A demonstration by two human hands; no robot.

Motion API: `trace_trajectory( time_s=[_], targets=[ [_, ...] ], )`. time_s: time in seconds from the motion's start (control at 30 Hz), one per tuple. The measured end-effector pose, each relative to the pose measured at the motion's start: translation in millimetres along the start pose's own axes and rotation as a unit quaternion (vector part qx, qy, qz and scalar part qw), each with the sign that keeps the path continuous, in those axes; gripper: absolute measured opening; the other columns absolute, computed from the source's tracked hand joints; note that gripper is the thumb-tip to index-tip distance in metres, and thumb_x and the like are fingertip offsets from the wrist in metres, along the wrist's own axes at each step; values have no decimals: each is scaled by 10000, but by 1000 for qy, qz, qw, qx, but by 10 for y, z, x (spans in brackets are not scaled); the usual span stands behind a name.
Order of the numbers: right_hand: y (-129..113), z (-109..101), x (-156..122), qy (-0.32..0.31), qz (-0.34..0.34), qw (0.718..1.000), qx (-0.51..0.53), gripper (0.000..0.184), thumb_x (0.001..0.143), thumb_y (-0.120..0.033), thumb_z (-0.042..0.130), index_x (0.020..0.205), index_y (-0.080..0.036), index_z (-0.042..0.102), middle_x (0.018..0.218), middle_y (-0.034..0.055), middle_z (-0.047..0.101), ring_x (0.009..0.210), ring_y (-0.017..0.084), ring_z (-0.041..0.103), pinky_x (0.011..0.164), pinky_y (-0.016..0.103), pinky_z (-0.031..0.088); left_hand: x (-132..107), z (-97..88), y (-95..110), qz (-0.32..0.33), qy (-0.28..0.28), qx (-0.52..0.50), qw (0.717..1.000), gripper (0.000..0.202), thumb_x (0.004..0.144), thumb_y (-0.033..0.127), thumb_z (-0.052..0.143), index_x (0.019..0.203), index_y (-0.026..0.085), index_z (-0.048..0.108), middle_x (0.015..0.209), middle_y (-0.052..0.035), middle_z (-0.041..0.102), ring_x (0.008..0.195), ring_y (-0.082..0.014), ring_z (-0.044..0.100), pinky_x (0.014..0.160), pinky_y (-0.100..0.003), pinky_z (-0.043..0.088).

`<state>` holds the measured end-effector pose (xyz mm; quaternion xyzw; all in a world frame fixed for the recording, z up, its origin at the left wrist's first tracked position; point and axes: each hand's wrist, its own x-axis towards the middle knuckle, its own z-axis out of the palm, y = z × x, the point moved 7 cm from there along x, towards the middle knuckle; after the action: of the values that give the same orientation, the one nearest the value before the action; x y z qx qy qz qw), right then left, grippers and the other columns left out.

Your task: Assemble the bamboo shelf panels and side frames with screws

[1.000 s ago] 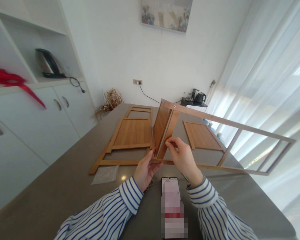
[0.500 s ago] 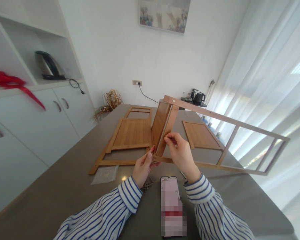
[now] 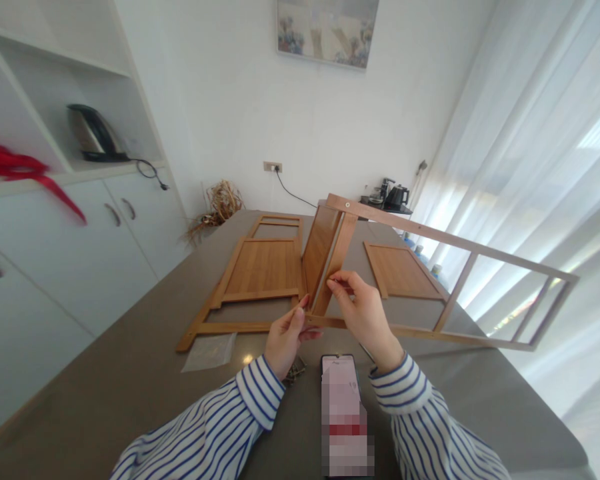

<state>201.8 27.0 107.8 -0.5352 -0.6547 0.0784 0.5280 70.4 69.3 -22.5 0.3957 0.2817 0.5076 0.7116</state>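
My left hand is closed on the near corner of a wooden frame, its fingers beside the lower end of an upright wooden panel. The frame slants up off the table and stretches far to the right. At the cross rail, my right hand has thumb and forefinger pinched together; whatever they grip is too small to make out. Below my left hand lies a small heap of screws. A thin metal tool lies partly hidden under my right wrist.
A flat panelled wooden frame lies left on the grey table; another panel lies right. A clear plastic bag is near the left frame. A phone lies between my forearms.
My right hand's pinched fingertips have shifted slightly down along the cross rail. The left hand's hold and the frame's position look almost the same.
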Motion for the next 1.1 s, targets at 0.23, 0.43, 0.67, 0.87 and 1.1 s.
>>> trace_trajectory(
  time_s=[0.23,0.43,0.67,0.87,1.1],
  targets=[
    [-121,-171,-234,53,-38,997,-41,157,885,-278,510,907,-223,656,927,67,664,799,172,626,701,282,519,-13,6,3,-1,4,-7,1000,748,731,521,661,1319,95,480,830,-91,725,744,-197,687,665,-306,557],
    [-194,121,-644,-58,-102,991,-61,199,908,-171,451,992,-221,624,947,70,678,871,178,637,777,301,525,-20,38,-5,-5,-16,-11,1000,723,726,527,660,1311,133,502,921,-108,727,815,-212,678,690,-305,543],
    [-202,335,-678,-94,-147,972,-159,179,908,-153,481,963,-200,645,957,84,662,893,190,611,804,321,504,-25,14,-52,-4,-26,-10,1000,729,725,531,659,1318,138,499,980,-129,718,884,-232,664,710,-308,528],
    [-210,336,-712,-58,-194,950,-236,154,907,-166,502,951,-185,649,900,75,641,826,172,587,750,298,477,-21,5,-75,-1,-32,-5,999,759,710,547,663,1319,127,495,995,-139,710,846,-232,659,661,-307,528],
    [-196,404,-755,-61,-201,931,-299,143,907,-191,518,995,-174,629,889,71,629,798,187,572,729,327,456,-40,6,-58,-1,-25,7,1000,764,695,563,663,1303,123,515,932,-122,720,751,-198,656,632,-298,527]
  ],
)
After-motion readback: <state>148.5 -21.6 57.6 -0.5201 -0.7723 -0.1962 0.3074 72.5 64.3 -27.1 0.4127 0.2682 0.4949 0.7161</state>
